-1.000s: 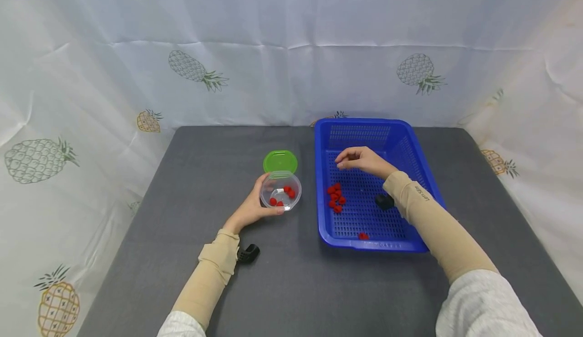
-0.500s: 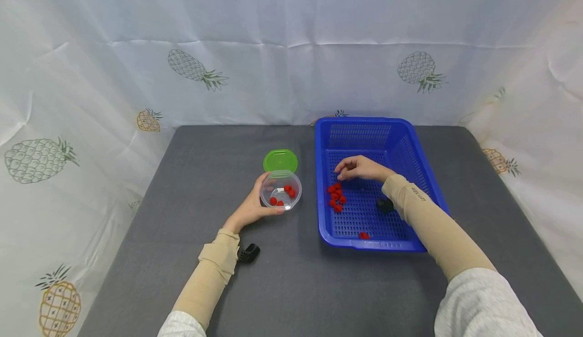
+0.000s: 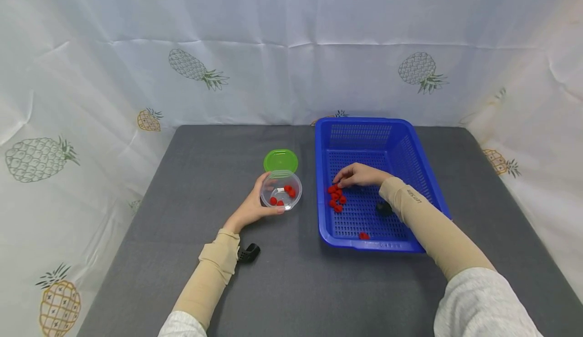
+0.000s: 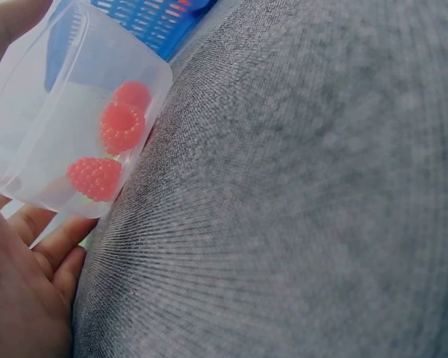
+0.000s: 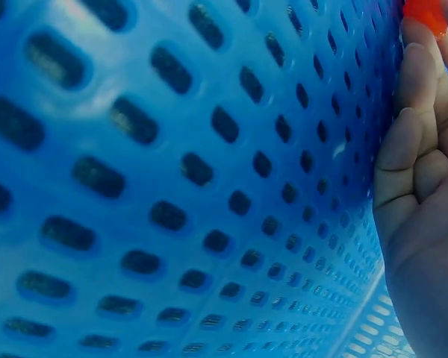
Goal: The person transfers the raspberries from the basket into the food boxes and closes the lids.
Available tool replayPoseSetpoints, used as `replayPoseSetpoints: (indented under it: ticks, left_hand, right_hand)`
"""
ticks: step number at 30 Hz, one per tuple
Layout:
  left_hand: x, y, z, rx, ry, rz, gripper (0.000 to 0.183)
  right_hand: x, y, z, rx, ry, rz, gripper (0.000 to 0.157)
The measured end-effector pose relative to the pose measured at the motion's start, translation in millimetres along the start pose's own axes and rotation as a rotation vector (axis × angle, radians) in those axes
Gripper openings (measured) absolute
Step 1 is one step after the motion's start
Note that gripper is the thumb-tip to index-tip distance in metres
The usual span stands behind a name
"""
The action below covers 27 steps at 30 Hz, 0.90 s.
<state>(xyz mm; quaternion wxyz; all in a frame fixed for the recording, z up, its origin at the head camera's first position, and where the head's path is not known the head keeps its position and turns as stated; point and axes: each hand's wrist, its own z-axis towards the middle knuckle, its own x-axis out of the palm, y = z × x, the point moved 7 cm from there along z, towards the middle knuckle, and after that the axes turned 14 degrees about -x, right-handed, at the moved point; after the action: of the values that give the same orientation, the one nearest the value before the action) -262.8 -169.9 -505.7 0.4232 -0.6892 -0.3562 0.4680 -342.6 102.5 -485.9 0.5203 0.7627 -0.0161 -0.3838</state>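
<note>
My left hand (image 3: 250,207) grips a clear plastic tub (image 3: 279,194) round its side, thumb at the front. Several raspberries (image 4: 95,177) lie in its bottom, seen through the wall in the left wrist view. Inside the blue basket (image 3: 322,220), my right hand (image 3: 362,174) is low over a cluster of raspberries (image 3: 338,200) by the left wall. In the right wrist view its fingertips and thumb pinch a raspberry (image 5: 427,13), which is partly cut off by the frame edge. The other fingers lie curled close to the basket floor.
A green lid (image 3: 281,160) lies just behind the tub on the grey table (image 3: 291,286). One more raspberry (image 3: 364,236) sits near the basket's front wall. Black devices (image 3: 249,253) are strapped at the wrists. A pineapple-print curtain (image 3: 273,84) hangs behind.
My right hand has come down and toward the front inside the basket, reaching the raspberry cluster and pinching one there. My left hand and the tub have stayed in place.
</note>
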Motion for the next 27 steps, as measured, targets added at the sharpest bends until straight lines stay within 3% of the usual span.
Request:
replayPoseSetpoints:
  ticks: [5, 21, 27]
  left_hand:
    - [0.0, -0.4, -0.5, -0.003, -0.002, 0.001, 0.102]
    - [1.4, 0.6, -1.1, -0.016, 0.000, 0.001, 0.102]
    - [0.3, -22.1, -14.2, -0.023, 0.015, 0.011, 0.098]
  right_hand:
    - [2.4, 0.4, -0.3, -0.015, 0.031, -0.034, 0.029]
    - [3.0, -1.1, -0.7, 0.006, 0.028, 0.022, 0.024]
    - [0.5, 0.4, -1.5, 0.012, 0.011, 0.022, 0.024]
